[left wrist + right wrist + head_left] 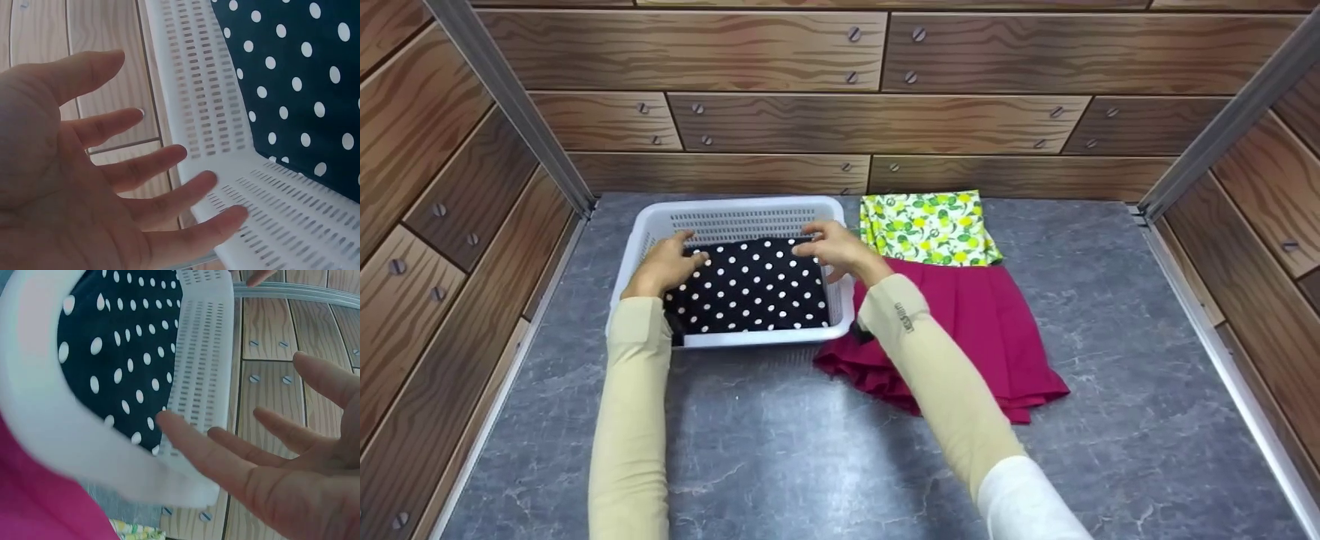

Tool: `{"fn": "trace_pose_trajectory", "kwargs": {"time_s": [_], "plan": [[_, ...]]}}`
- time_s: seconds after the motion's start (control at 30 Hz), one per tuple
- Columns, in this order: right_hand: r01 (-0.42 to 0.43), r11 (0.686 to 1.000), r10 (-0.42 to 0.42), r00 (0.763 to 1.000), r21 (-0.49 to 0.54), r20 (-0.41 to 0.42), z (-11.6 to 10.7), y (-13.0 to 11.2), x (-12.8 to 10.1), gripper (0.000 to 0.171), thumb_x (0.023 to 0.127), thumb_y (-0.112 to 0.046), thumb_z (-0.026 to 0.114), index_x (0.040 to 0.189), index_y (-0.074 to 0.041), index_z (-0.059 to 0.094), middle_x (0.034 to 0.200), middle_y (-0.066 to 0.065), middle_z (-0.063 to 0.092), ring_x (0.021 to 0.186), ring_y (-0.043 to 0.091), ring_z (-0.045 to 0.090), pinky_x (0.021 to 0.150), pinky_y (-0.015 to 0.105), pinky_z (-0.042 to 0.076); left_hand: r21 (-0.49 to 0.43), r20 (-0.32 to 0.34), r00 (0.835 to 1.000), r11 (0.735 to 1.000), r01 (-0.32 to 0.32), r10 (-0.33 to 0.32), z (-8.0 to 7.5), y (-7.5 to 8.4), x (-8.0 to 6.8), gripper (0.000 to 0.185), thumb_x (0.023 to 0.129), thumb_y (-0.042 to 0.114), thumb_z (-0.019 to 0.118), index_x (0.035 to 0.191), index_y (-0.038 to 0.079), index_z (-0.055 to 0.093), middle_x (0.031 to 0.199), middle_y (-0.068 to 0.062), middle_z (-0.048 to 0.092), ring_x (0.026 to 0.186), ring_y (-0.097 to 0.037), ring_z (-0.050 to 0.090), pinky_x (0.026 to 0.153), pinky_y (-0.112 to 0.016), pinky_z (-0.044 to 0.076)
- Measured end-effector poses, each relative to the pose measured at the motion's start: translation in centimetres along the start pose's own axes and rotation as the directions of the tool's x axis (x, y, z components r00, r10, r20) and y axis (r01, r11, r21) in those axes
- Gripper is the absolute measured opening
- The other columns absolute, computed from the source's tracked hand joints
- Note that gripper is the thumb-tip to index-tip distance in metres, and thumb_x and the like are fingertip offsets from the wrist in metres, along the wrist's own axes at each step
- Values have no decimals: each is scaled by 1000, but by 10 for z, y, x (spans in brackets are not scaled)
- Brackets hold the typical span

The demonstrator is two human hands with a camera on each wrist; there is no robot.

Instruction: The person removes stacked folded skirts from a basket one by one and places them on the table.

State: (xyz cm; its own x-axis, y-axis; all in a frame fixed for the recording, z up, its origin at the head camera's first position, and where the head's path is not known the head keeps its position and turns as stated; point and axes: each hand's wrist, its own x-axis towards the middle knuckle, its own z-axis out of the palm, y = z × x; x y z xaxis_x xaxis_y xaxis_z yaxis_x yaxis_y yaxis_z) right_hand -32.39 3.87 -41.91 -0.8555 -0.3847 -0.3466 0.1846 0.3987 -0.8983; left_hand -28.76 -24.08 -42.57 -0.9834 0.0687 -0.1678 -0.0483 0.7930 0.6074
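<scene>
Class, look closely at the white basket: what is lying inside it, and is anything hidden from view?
Inside the white basket lies a folded black polka-dot cloth, with the left hand and right hand at its far corners. The cloth covers the basket's floor, so anything beneath cannot be seen.

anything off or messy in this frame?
Nothing stands out. The black polka-dot cloth lies folded flat in the white plastic basket; the lemon-print cloth and magenta pleated skirt lie beside it.
</scene>
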Motion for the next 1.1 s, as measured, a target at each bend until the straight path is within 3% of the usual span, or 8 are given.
{"fn": "trace_pose_trajectory", "kwargs": {"time_s": [0.3,0.47,0.7,0.83,0.9,1.1], "plan": [[-68,994,68,998,-87,-5,14,3,4,69,98,-22,64,156,-4,31,158,21,33,140,43,36,97,68,45,-67,65,997,996,51,-46,0,-7,10,68,103,25,50,154,-11,23,154,-37,30,143,-50,28,118,-56,22],[-64,991,61,998,-121,-29,20,9,14,73,96,-22,66,155,2,31,156,24,35,138,42,39,98,68,43,-91,106,992,992,84,-74,2,-13,15,70,104,26,48,155,-12,20,156,-37,26,144,-50,25,119,-56,19],[-39,992,30,997,-121,-71,30,14,22,76,94,-19,68,151,12,30,151,28,41,135,36,44,113,43,36,-153,123,989,983,96,-78,8,-22,25,68,105,26,47,154,-12,21,157,-36,25,145,-48,24,120,-54,18],[-31,995,23,996,-90,-88,35,15,24,75,92,-17,69,150,14,31,150,28,41,134,35,43,114,40,35,-252,126,987,958,133,-104,11,-28,28,63,106,22,45,155,-11,21,159,-33,23,145,-44,24,121,-50,18],[-37,996,28,994,-84,-102,37,17,26,75,92,-17,69,149,14,33,151,29,41,137,35,41,115,40,33,-298,130,984,942,157,-123,13,-32,29,62,106,21,44,155,-11,22,159,-32,24,144,-42,27,120,-49,19],[-114,990,106,990,-84,-97,42,31,30,78,94,-22,68,153,9,29,157,25,33,142,37,36,107,62,38,-345,150,971,911,228,-186,22,-46,38,63,106,21,45,155,-11,22,159,-30,26,142,-39,29,120,-47,21]]}}
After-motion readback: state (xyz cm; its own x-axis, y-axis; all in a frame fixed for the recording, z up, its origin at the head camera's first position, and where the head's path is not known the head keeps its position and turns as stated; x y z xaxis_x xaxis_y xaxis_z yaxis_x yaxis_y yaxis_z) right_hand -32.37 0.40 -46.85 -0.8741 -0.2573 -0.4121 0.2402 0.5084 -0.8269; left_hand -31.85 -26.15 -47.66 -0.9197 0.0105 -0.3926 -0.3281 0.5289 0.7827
